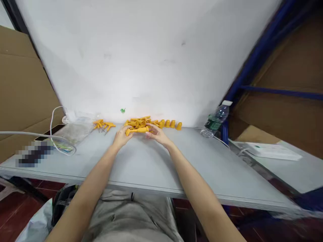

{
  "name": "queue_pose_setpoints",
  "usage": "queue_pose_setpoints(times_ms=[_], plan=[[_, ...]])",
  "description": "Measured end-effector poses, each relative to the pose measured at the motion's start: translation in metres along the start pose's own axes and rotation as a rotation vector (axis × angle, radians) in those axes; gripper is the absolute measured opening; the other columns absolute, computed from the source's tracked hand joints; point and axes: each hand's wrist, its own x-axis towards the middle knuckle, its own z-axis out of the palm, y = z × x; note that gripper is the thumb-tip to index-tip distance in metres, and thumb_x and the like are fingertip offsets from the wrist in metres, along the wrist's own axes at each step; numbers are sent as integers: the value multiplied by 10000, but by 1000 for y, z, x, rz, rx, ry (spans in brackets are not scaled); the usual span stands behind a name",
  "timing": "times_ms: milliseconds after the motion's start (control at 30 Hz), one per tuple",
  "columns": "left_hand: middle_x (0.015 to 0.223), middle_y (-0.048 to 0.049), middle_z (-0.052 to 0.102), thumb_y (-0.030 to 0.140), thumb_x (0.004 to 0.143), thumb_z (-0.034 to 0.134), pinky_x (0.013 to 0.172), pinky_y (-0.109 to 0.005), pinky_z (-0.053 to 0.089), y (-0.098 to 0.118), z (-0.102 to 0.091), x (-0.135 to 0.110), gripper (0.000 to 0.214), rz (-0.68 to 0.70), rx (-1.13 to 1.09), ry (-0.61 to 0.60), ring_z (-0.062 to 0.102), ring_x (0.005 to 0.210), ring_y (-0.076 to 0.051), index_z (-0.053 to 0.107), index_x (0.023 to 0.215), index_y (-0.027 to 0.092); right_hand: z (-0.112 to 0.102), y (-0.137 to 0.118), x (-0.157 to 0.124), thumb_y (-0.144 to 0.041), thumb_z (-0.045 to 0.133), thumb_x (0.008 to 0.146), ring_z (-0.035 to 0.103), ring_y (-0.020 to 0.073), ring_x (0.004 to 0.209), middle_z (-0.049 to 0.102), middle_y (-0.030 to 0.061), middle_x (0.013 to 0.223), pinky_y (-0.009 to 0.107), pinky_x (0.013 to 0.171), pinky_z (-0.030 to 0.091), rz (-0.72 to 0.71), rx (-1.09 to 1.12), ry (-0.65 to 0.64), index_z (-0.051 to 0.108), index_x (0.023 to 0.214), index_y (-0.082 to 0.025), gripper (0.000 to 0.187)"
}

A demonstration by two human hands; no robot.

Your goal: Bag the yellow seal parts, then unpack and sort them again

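Between my two hands lies a long yellow plastic piece [138, 130], held level above the near side of a heap of yellow plastic parts [136, 122]. My left hand [122, 137] is closed on its left end, which looks wider and bent. At the other end, the fingers of my right hand [158, 135] are closed round the tip. Several yellow cup-shaped pieces [172, 124] stand in a row to the right of the heap. On the left are branching yellow pieces [103, 124] with small dark bits beside them, too small to make out.
A clear plastic bag [78, 131] and a white cable [51, 126] lie at the left, by a phone-like object [49, 132]. A tilted plastic bottle [217, 119] leans at the right. A white panel [151, 60] rises behind the grey table [151, 161].
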Motion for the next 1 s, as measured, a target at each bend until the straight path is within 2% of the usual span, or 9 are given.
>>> queue_pose_setpoints(times_ms=[133, 300, 467, 600, 700, 767, 867, 933, 1000], plan=[[1073, -54, 717, 144, 743, 699, 952, -337, 501, 1, -2, 0, 285, 2, 7, 0, 658, 1037, -210, 679, 1023, 190, 2, 3, 3, -510, 796, 655, 638, 146, 653, 678, 35, 970, 379, 743, 583, -21, -24, 38, 650, 1124, -233, 564], [1072, -45, 709, 169, 747, 698, 919, -332, 511, 2, -3, -2, 286, 3, -3, 11, 654, 1030, -210, 675, 1030, 204, 7, -5, 1, -623, 779, 616, 625, 161, 591, 677, 14, 712, 359, 690, 566, 37, -22, 78, 654, 920, -201, 535], [1060, -34, 702, 199, 760, 688, 903, -327, 512, 5, -3, -4, 291, -9, -3, -3, 661, 989, -203, 671, 1050, 217, 16, -15, -2, -749, 687, 618, 589, 130, 508, 625, 4, 562, 287, 597, 524, 130, -28, 130, 538, 635, -196, 573], [1067, -37, 699, 192, 763, 686, 919, -327, 506, 6, -2, -4, 299, -7, -10, -13, 658, 1000, -204, 672, 1060, 217, 25, -20, -2, -770, 624, 682, 553, 129, 432, 565, 1, 458, 259, 500, 471, 233, -50, 200, 461, 581, -213, 589], [1072, -45, 699, 189, 761, 691, 918, -333, 508, 5, -1, -4, 303, -11, -20, -10, 660, 1001, -209, 671, 1062, 210, 28, -25, -3, -767, 545, 762, 549, 143, 409, 526, 12, 412, 263, 474, 467, 336, -65, 240, 493, 589, -211, 585], [1078, -48, 700, 191, 761, 693, 916, -335, 510, 4, 0, -4, 296, -13, -32, -5, 659, 1011, -211, 670, 1056, 208, 26, -29, -4, -750, 504, 805, 581, 154, 428, 586, 37, 470, 268, 488, 483, 390, -70, 225, 545, 653, -195, 577], [1080, -42, 702, 188, 760, 693, 927, -339, 508, 2, 1, -3, 279, -8, -47, 0, 656, 1031, -211, 669, 1037, 215, 19, -33, -8, -644, 569, 842, 667, 153, 547, 728, 60, 765, 270, 586, 531, 390, -38, 156, 624, 931, -185, 471], [1085, -39, 703, 188, 761, 691, 935, -347, 508, 1, 1, -3, 277, -6, -55, -2, 653, 1042, -212, 666, 1036, 219, 15, -34, -10, -530, 656, 834, 704, 146, 663, 742, 58, 952, 282, 701, 557, 343, 6, 102, 607, 1116, -212, 428], [1086, -42, 704, 193, 764, 688, 936, -352, 510, 1, 1, -3, 277, -3, -58, -6, 652, 1046, -215, 665, 1039, 216, 13, -34, -10, -452, 695, 825, 707, 143, 714, 736, 58, 994, 299, 776, 562, 307, 34, 74, 603, 1153, -214, 416]])
